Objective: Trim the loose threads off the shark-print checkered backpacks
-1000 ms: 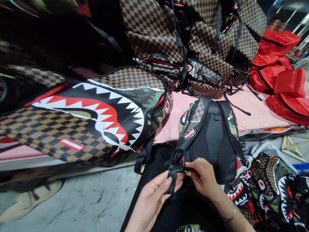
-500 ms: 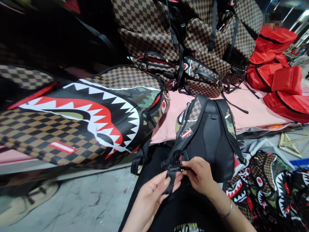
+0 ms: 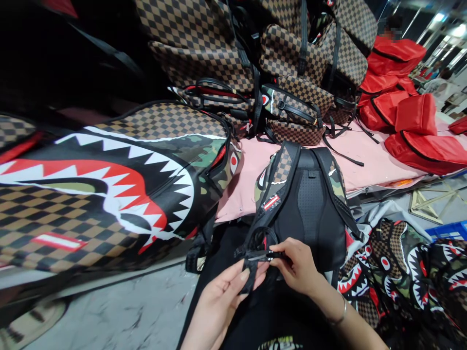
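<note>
A backpack (image 3: 317,209) rests with its black padded back and shoulder straps facing me, its lower end over my lap. My left hand (image 3: 229,287) pinches a black webbing strap (image 3: 248,279) between thumb and fingers, near the lower end of a shoulder strap. Closed around small dark thread snips (image 3: 270,254), my right hand (image 3: 297,265) keeps their pointed blades at the webbing, close to the left fingertips. A loop of black strap (image 3: 264,237) curls just above. Whether the blades touch the webbing I cannot tell.
A large shark-mouth checkered bag (image 3: 175,165) lies at left on the pink tabletop (image 3: 365,165). Checkered bags (image 3: 292,53) are piled behind, red pouches (image 3: 419,146) at right. Several shark-print backpacks (image 3: 394,257) lie lower right. A person (image 3: 392,29) is at the far back.
The view has swung slightly right, so the bags appear further left. Both hands keep their hold, and the snips' blades now show more clearly at the webbing.
</note>
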Demonstrator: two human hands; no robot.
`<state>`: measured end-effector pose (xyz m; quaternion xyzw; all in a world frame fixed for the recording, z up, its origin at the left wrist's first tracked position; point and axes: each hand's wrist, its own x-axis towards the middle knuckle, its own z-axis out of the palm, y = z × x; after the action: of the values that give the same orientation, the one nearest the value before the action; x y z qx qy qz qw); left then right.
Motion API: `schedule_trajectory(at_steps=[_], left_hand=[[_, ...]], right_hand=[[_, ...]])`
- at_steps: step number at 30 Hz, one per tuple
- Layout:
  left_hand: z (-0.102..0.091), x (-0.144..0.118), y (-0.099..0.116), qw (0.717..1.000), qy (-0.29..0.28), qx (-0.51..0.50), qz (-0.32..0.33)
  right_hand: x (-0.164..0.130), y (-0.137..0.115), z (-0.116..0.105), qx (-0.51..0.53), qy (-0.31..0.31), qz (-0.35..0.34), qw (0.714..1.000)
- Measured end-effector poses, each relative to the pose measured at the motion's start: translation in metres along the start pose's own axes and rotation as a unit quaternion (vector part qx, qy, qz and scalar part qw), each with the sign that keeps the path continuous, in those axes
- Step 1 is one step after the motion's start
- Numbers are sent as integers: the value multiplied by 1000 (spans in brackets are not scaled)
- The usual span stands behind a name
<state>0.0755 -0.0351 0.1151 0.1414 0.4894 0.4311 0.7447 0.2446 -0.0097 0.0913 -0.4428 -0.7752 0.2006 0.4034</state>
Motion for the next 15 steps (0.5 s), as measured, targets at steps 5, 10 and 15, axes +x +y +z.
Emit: schedule_trajectory(at_steps=[5, 10, 15], left_hand=[[0, 1, -4, 1000, -3, 6, 17], [-2, 3, -7, 999, 16, 35, 20], [-3, 5, -3, 999, 16, 39, -4]], right_hand=[[-4, 6, 3, -32, -16, -18, 999], [-3, 7, 2, -38, -19, -31, 999], [-1, 5, 1, 28, 3, 2, 1000]])
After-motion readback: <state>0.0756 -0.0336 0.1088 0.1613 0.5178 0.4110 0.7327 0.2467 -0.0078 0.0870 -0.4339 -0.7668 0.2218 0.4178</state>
